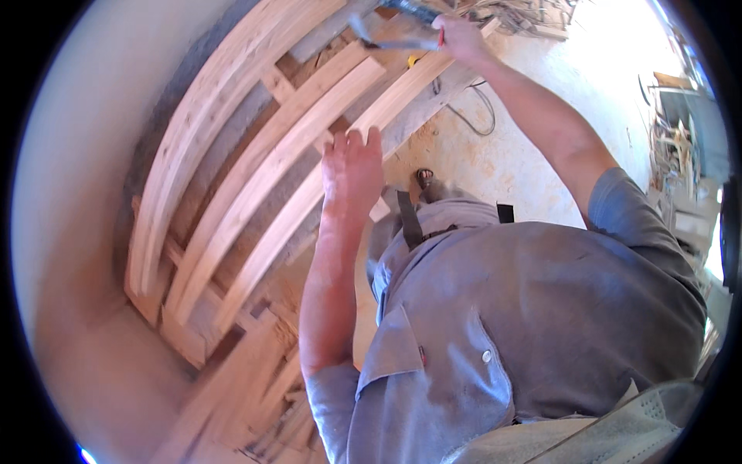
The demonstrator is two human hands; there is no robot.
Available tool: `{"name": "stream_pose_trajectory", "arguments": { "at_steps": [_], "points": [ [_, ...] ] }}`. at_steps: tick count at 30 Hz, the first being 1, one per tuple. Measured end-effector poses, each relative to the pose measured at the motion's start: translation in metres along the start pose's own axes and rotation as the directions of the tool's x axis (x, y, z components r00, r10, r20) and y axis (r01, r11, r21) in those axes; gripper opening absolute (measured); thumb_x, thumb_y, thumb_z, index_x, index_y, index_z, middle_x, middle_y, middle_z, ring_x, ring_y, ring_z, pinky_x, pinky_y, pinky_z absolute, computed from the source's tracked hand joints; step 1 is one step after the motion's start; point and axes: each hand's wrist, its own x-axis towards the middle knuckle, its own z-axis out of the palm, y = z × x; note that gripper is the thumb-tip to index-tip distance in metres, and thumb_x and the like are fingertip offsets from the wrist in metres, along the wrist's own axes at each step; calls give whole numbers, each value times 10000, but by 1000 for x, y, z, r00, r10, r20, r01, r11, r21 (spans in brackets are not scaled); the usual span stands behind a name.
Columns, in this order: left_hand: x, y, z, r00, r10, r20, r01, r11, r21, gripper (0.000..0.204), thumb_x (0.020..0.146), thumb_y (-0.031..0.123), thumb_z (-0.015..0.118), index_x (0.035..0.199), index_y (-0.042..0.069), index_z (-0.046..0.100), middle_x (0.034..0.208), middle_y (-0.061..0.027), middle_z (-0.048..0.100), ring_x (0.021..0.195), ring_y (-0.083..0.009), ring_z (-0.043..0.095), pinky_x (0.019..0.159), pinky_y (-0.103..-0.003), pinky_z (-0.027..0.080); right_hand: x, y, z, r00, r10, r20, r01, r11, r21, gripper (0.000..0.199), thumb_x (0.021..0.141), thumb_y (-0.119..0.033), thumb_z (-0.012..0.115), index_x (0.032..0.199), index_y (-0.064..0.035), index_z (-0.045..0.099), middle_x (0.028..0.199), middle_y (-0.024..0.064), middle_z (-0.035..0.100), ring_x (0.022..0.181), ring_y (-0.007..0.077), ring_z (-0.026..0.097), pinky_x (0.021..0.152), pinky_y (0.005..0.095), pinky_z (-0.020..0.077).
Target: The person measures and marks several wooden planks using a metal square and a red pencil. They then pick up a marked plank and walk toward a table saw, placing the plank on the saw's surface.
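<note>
Left hand (pixel 352 172) laid flat, fingers spread wide, on wooden slat (pixel 270 232). Right hand (pixel 457 35) fingers closed around metal tool (pixel 390 35), slat end just below.

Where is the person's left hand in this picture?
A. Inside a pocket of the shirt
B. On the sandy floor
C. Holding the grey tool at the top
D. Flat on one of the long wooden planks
D: the left hand lies open, fingers spread, on a long wooden plank, while the right hand grips the grey tool at the top.
</note>
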Motion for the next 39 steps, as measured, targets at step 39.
{"name": "stream_pose_trajectory", "arguments": {
  "at_steps": [39],
  "points": [
    [-13, 346, -214, 362, 703, -612, -749, -172, -640, 175, 956, 45, 570, 818, -37, 639, 794, -153, 655, 737, -303, 666, 723, -423, 602, -560, 120, 57, 599, 795, 91, -705, 470, 531, 203, 865, -45, 548, 982, -52, 713, 866, 197, 713, 817, 353, 703, 725, 440, 554]
  ]
}}
